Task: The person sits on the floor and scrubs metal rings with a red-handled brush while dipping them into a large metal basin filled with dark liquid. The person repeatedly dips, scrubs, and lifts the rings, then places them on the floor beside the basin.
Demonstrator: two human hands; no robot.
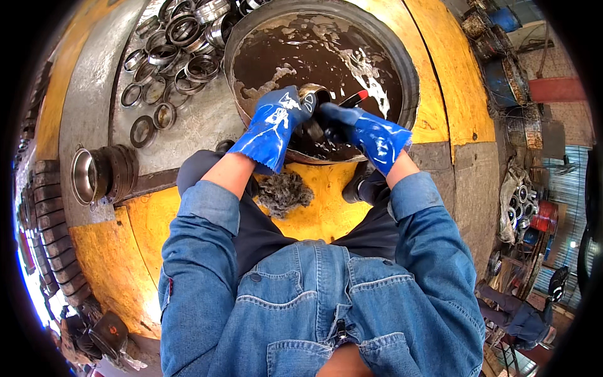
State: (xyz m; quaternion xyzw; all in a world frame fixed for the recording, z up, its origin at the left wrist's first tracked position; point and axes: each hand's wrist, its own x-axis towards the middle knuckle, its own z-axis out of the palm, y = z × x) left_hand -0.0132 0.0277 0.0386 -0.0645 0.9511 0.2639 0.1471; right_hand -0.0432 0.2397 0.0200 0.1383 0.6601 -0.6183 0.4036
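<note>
Left hand (276, 119), blue glove, is wrapped round a metal ring (312, 95); the right hand (364, 129) grips a red-handled brush (352, 100) against it. Both sit over the near rim of a basin (411, 81) of murky brown liquid. More rings (169, 56) are piled on the steel plate's far left corner.
</note>
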